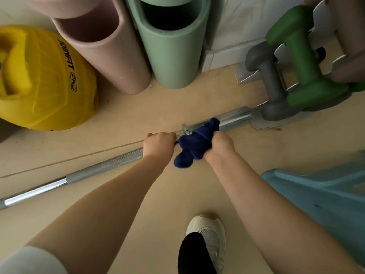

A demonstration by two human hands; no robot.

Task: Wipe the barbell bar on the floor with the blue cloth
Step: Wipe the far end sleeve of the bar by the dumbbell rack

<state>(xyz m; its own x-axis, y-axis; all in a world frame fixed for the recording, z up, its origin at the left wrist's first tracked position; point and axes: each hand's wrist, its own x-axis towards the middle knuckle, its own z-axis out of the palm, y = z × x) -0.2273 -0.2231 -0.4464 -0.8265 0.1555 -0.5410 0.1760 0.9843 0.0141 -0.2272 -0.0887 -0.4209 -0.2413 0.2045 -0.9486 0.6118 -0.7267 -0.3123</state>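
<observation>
The fingers of the right hand (218, 144) are curling tightly around the blue cloth (194, 146), bunching it up and pressing it against the bar (110, 164) just below the metal collar (186, 129). The fingers of the left hand (159, 144) are wrapping around the bar itself, right beside the cloth, with the knuckles facing up. Part of the cloth is hanging down loose between the two wrists, and another fold is poking up over the thick chrome sleeve (235, 116) of the bar.

The bar is lying on the tan floor (154, 204), running diagonally from the lower left edge up toward the right, its rough gripping section showing just left of the left hand. Its far end is sitting close to a gray dumbbell (271, 91) and a green dumbbell (302, 62) resting on a low metal rack (324, 20).

Behind the bar, a yellow ball (43, 80) printed with "JOINFIT PRO" is sitting at the left, next to a rolled pink mat (110, 58) and a rolled green mat (173, 56) leaning against the white wall (246, 20). A light blue plastic thing (324, 196) is filling the right side, and a white shoe (209, 236) is standing on the floor at the bottom.
</observation>
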